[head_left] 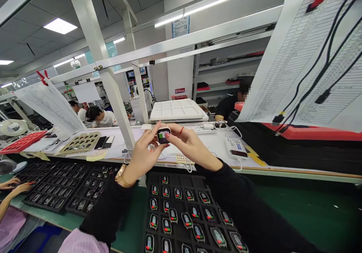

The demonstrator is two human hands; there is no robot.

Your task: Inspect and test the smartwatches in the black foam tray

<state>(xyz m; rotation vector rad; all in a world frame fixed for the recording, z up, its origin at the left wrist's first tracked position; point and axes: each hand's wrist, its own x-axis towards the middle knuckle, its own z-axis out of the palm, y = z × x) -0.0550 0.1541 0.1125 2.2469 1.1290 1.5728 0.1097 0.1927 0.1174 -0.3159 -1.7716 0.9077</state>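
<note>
Between my two hands, a square smartwatch (163,136) without a strap is raised above the bench edge, its screen lit with a green and white display. My left hand (145,157) grips it from the left side, fingers closed round the case. My right hand (188,141) holds it from the right, with the thumb over the screen. Below my hands lies a black tray (177,228) of similar watches, most with lit screens showing red and green marks. A few of these watches sit askew, out of line with the rows.
At left, more black trays (53,187) hold watch parts near a co-worker's hands (18,188). On the raised shelf stand a white tray stack (178,111), a beige tray (80,143) and a white device with a display (236,148). Black cables (325,64) hang at right before paper sheets.
</note>
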